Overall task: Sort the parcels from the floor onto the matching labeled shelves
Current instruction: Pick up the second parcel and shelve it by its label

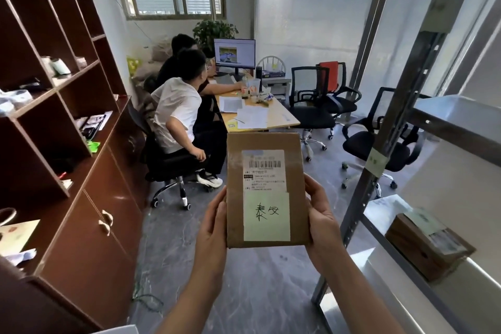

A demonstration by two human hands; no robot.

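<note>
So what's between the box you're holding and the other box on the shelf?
In the head view, the right hand gripping the held box by its edge, then the grey metal shelf post. The other box sits just past that post.

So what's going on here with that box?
A person holds a flat cardboard parcel up in both hands, the left hand and right hand gripping its side edges, its printed label and a green handwritten note facing them. It is not on any shelf yet. A second parcel already lies on the metal shelf to the right.
</note>
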